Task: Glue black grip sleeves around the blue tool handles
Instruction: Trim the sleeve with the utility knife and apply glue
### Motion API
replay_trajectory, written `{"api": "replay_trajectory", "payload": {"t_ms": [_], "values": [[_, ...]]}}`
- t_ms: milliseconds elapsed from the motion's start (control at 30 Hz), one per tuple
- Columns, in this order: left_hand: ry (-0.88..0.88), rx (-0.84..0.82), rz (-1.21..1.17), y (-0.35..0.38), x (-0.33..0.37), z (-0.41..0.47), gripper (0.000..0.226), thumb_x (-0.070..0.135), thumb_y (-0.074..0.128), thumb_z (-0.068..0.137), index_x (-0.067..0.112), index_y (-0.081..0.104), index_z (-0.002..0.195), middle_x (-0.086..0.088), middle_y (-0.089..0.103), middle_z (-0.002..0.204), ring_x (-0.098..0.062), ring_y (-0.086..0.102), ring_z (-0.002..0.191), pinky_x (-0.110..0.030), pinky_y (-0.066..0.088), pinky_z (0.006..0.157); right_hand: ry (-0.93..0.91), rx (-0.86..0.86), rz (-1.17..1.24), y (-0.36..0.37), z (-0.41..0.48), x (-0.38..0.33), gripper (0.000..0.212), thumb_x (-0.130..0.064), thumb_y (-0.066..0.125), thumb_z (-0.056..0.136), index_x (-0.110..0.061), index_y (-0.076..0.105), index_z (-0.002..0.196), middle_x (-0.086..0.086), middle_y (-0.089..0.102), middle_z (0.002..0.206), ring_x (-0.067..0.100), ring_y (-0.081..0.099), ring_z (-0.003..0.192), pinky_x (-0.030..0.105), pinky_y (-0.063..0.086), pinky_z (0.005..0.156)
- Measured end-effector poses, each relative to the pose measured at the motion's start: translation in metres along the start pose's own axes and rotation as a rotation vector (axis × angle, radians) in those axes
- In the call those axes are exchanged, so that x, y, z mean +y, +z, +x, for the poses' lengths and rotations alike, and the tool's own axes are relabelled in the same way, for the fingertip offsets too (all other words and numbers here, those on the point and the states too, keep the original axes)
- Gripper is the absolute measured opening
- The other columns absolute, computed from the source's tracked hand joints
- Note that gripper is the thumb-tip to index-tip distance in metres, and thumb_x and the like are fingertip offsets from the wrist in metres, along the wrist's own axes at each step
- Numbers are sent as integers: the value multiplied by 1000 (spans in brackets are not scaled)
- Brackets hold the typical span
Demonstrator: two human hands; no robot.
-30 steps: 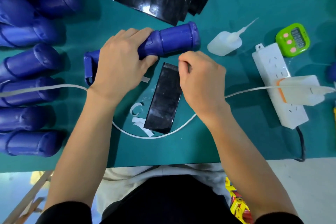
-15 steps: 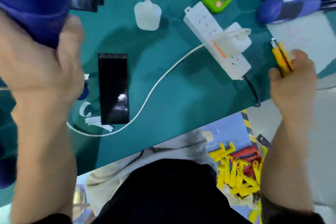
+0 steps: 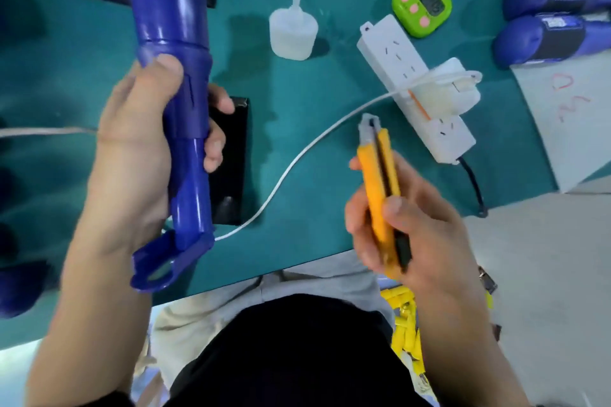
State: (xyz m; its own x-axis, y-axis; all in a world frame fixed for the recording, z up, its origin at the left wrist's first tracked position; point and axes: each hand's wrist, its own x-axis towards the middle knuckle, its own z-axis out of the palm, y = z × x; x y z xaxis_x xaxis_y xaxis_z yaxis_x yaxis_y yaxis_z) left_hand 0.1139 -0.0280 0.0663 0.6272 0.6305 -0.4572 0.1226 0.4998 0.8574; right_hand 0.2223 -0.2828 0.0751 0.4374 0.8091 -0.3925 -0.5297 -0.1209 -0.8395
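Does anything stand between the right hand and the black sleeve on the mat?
Only the white cable crosses between them. The right hand grips a yellow knife; the blue handle, held by the left hand, partly covers the sleeve.

Teal table (image 3: 297,92): glue bottle (image 3: 292,33), power strip (image 3: 396,53) (timer (image 3: 421,3) beside).

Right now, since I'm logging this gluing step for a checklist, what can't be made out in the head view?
All in the head view:
- The black grip sleeve: its left side is hidden behind the blue tool handle and the left hand.
- The handle's upper end: cut off by the top edge.
- The yellow utility knife in the right hand: tip blurred, so blade out or in is unclear.
- The green timer: digits blurred.
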Motion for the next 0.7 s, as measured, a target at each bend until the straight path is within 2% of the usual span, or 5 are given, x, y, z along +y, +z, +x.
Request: {"api": "replay_trajectory", "payload": {"t_ms": [133, 233, 500, 600, 700], "values": [[-120, 132, -75, -18, -15, 2, 35, 32, 37, 102, 15, 67, 96, -7, 67, 85, -20, 50, 53, -25, 41, 46, 161, -285, 157, 36, 61, 7, 91, 17, 45, 70, -10, 33, 156, 11, 61, 117, 23, 62, 83, 31, 52, 78], [-70, 188, 26, -28, -21, 3, 25, 28, 46, 96, 12, 61, 108, -6, 65, 81, -20, 52, 51, -26, 42, 46, 187, -405, 228, 47, 94, 4, 97, 21, 39, 79, -18, 18, 165, 14, 58, 136, 29, 68, 104, 47, 57, 94], [162, 218, 135, -53, -42, 12, 36, 22, 75, 81, 28, 49, 106, 2, 60, 67, -26, 55, 46, -36, 53, 47, 111, -229, 12, 75, 175, 5, 54, 3, 49, 95, -7, 43, 148, 8, 66, 105, 22, 63, 73, 31, 54, 68], [136, 235, 86, -56, -49, 13, 35, 14, 71, 74, 32, 52, 97, -3, 52, 61, -25, 49, 40, -35, 46, 41, -67, -184, -204, 80, 183, 8, 38, -4, 57, 95, -18, 53, 130, 8, 59, 96, 16, 52, 71, 28, 46, 66], [106, 212, 142, -61, -57, 11, 36, 14, 70, 74, 33, 51, 98, -7, 53, 61, -27, 49, 40, -35, 44, 42, -345, -38, -642, 76, 181, 15, 37, -29, 58, 105, -18, 55, 141, -5, 58, 93, 8, 48, 77, 22, 41, 74]]}}
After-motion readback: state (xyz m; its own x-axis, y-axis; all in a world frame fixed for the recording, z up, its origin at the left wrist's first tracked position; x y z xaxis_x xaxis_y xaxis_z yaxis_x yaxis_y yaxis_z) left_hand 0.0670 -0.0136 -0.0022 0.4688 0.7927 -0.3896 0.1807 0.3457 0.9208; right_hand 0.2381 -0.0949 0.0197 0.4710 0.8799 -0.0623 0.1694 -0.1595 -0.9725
